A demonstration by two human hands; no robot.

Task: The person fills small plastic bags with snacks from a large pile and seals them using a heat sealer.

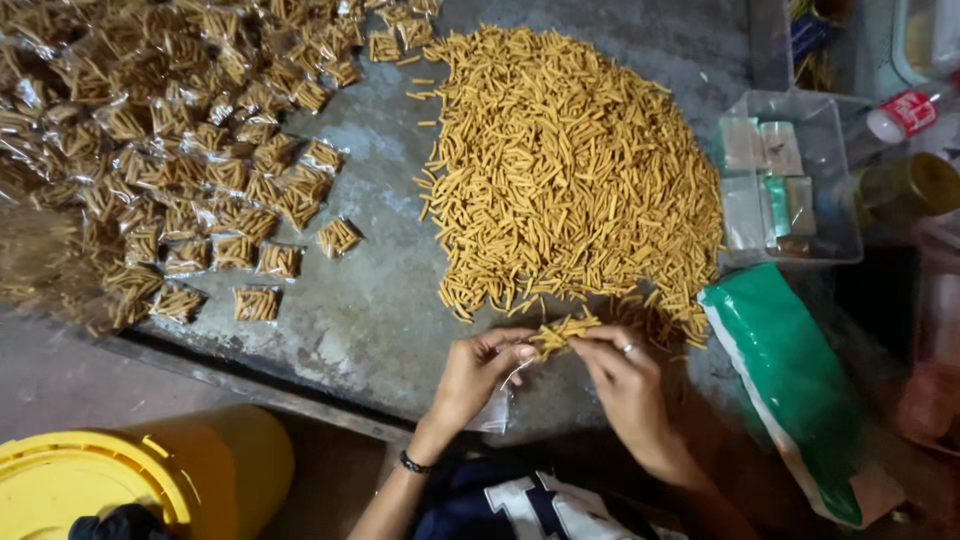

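A big heap of yellow stick snacks [575, 165] lies on the grey table [385, 300]. At its near edge both my hands meet. My left hand [478, 368] pinches a small clear plastic bag [500, 405] that hangs below the fingers. My right hand [625, 375], with a ring on one finger, holds a small bunch of sticks [562, 330] at the bag's mouth. A black band sits on my left wrist.
Several filled small clear packets [190, 150] cover the table's left part. A clear box with small packs [785, 180] stands right of the heap, bottles beyond it. A green and white bag [800, 390] lies at the right. A yellow bucket [150, 475] stands below left.
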